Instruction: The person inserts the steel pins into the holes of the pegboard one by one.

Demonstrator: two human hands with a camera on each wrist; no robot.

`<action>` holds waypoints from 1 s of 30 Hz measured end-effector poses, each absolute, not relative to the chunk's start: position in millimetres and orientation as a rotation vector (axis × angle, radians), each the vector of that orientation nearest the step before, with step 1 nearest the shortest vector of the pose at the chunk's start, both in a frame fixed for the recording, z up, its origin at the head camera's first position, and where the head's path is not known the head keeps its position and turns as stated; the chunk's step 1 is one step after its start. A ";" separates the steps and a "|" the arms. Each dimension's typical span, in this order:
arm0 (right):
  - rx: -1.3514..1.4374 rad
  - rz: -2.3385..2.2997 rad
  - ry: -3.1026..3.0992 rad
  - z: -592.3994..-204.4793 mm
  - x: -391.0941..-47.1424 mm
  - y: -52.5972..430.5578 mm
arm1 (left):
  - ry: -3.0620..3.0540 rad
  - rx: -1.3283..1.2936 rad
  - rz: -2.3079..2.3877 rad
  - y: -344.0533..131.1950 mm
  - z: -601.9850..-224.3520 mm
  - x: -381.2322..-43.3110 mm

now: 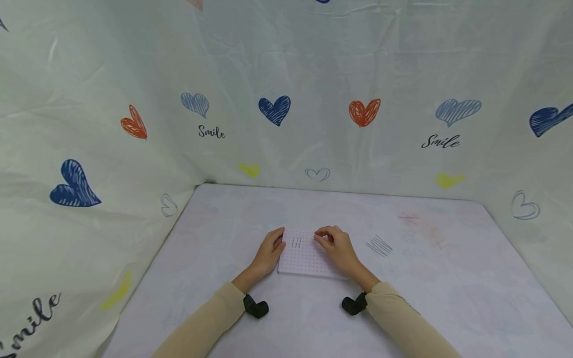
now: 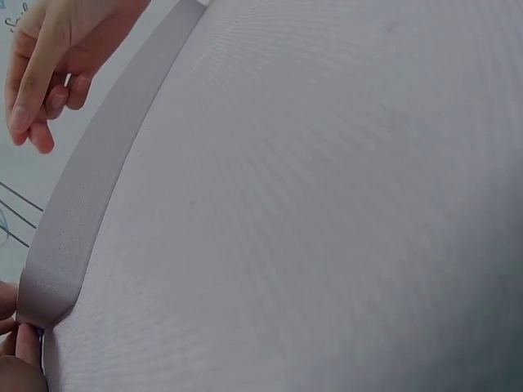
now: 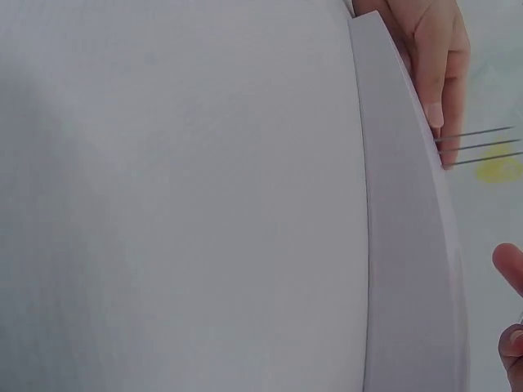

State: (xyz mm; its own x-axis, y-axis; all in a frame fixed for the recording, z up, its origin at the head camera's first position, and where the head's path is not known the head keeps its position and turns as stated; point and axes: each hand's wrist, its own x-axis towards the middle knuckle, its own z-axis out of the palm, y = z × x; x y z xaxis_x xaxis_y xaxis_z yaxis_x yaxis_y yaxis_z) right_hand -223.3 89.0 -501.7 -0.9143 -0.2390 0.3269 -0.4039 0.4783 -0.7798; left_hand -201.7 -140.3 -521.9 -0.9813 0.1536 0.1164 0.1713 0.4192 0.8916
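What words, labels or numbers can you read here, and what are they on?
"Smile": on the heart-patterned sheet, left of centre.
"Smile": same sheet, right of centre.
"mile": on the sheet's lower left, its first letter cut off by the picture's edge.
In the left wrist view, small script in the top left corner is too blurred to read surely.
No numbers or brand labels are readable.

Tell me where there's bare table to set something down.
Right of the loose rods; left of the left hand; behind the pegboard, before the curtain. Crowded: around the standing rods, between that and the right hand.
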 end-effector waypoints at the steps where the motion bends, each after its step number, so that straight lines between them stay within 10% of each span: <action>1: 0.550 1.412 -2.548 -501.9 -223.7 92.1 | -2.630 -0.301 -1.658 -139.9 -521.9 -201.5; 30: 0.260 1.253 -2.523 -505.1 -221.7 175.7 | -2.620 -0.238 -1.707 -139.1 -519.8 -201.0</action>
